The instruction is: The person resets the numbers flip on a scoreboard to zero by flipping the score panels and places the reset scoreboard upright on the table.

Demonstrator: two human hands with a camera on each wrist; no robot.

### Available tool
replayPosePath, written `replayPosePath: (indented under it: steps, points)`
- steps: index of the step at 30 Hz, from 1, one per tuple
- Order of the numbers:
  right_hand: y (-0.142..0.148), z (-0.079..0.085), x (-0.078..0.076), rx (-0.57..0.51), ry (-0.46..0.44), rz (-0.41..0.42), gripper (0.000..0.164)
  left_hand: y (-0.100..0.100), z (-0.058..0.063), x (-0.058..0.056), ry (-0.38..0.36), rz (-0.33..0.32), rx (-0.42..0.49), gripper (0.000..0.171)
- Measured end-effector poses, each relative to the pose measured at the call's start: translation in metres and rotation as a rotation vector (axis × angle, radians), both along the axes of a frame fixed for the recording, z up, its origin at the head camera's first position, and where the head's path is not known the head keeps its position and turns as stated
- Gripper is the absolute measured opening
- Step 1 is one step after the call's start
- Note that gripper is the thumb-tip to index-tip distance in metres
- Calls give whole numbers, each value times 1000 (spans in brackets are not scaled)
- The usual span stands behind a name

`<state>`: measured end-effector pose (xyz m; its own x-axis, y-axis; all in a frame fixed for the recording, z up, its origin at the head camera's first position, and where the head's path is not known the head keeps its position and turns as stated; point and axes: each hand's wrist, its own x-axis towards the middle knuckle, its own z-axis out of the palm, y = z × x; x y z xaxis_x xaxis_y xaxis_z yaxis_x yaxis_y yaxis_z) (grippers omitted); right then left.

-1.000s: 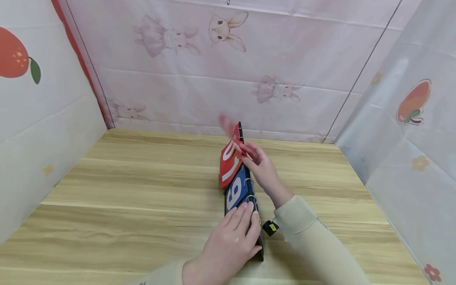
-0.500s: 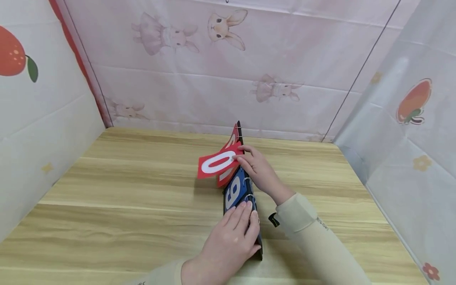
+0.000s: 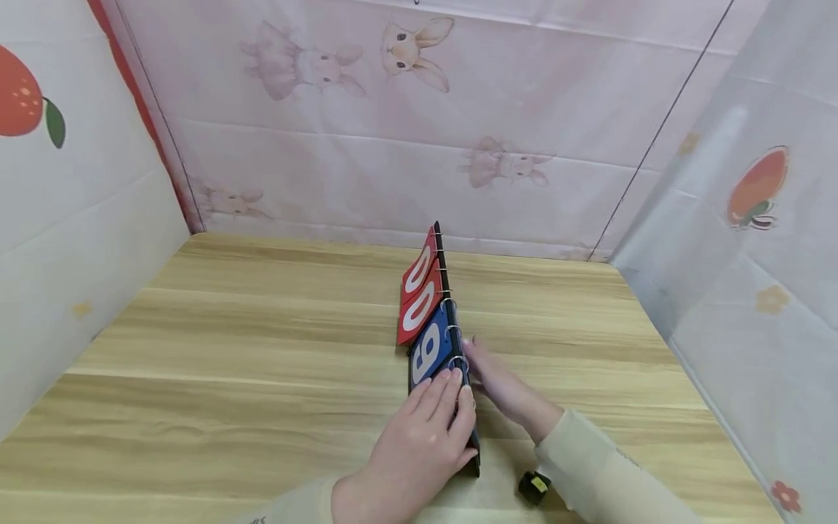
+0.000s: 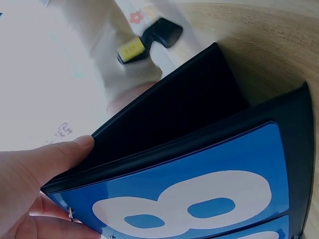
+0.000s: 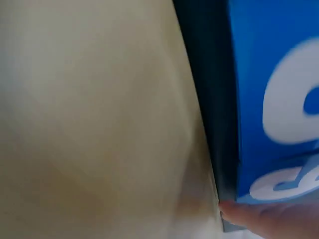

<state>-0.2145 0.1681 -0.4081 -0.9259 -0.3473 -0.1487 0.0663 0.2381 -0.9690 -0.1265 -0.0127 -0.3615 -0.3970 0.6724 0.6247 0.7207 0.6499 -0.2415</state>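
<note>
Wood tabletop (image 3: 262,349). Flip scoreboard (image 3: 428,342) stands under my left hand (image 3: 419,444), which pinches its ridge (image 3: 449,313); right hand (image 3: 507,386) beside it, grip unclear. Probably light, stiff, bendy cards (image 3: 407,331): hold the ridge.

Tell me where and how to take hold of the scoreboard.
Take the scoreboard by its ridge, from above, probably pinching from both sides: its panels meet along that top edge and spread apart below. The left hand straddles the near end this way. Avoid the cards; they hang on rings and would likely flip.
</note>
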Motion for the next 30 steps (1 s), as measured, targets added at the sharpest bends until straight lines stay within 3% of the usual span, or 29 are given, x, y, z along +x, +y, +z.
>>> replayPosePath:
  steps: [3,5,12,18,24,30]
  points:
    - [-1,-2,8,-57,-53,65,65,-1,1,0,-18,7,-2,64]
    - [-3,-1,11,-56,-57,62,65,-2,1,0,-14,11,-7,64]
    - [-12,3,16,-45,-48,-53,65,-3,3,0,-12,16,-23,63]
    - [-13,6,19,-12,-25,-200,72,-5,5,0,-30,21,-38,64]
    - [-5,10,17,-69,-23,-303,70,-5,8,1,-69,10,-59,63]
    - [14,13,16,-206,-119,-395,76,-6,10,1,-120,-13,-91,62]
